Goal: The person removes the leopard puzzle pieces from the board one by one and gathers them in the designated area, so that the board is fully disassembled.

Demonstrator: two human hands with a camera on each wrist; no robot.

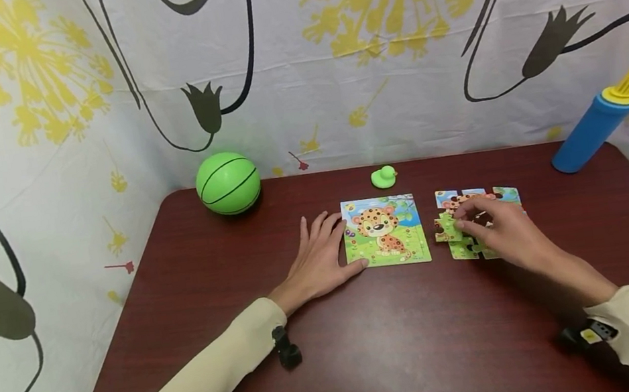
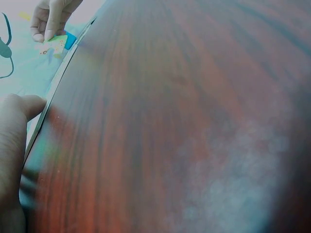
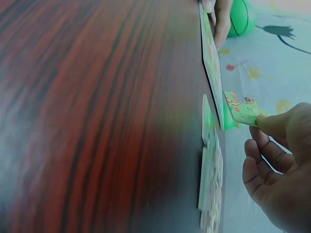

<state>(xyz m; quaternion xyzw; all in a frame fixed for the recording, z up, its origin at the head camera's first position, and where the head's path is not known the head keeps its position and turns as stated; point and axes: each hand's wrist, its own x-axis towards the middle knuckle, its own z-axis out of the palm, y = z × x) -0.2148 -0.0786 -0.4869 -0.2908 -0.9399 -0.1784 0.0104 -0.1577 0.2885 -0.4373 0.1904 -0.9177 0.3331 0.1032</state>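
A square picture board [image 1: 385, 231] with a spotted leopard cub lies flat on the dark wooden table [image 1: 375, 356]. My left hand [image 1: 317, 262] rests at its left side, fingers spread, thumb at the lower left corner. To the right, my right hand [image 1: 505, 230] pinches a jigsaw puzzle piece [image 3: 243, 110] between thumb and fingertips. That piece, green with red and orange print, is held up above the tabletop. Beneath the hand, several other puzzle pieces [image 1: 463, 251] of a similar leopard picture lie close together, some hidden by the fingers.
Behind the board sits a small green toy duck [image 1: 383, 178]. A green ball [image 1: 228, 183] stands at the table's back left corner. At the back right, a blue and yellow hand pump [image 1: 594, 130] leans against the patterned curtain [image 1: 279, 39].
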